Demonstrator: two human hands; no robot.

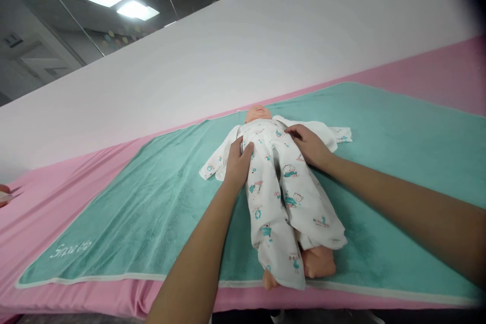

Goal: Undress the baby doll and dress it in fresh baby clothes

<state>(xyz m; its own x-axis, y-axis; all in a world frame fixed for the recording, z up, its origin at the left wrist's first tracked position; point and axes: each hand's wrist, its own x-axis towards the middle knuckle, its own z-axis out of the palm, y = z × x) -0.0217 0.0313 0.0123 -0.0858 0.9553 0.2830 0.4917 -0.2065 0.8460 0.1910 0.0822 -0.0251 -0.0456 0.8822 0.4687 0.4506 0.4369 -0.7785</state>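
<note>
A baby doll (258, 112) lies on its back, its head toward the wall and its bare feet (319, 261) toward me. It has on a white long-sleeved top (319, 133), sleeves spread to both sides. White printed baby pants (290, 177) cover its legs and reach high up the torso. My left hand (239, 162) is closed at the left side of the pants near the waist, thumb on top of the cloth. On the opposite side, my right hand (309, 146) has its bent fingers closed on the pants' upper edge. The fingertips are partly hidden.
Under the doll is a teal blanket (182, 192) with a pale border, spread over a pink sheet (125, 298). Behind runs a white wall (266, 40) with a mirror or glass (144, 35) above it. An orange and white object (4, 195) shows at the left edge.
</note>
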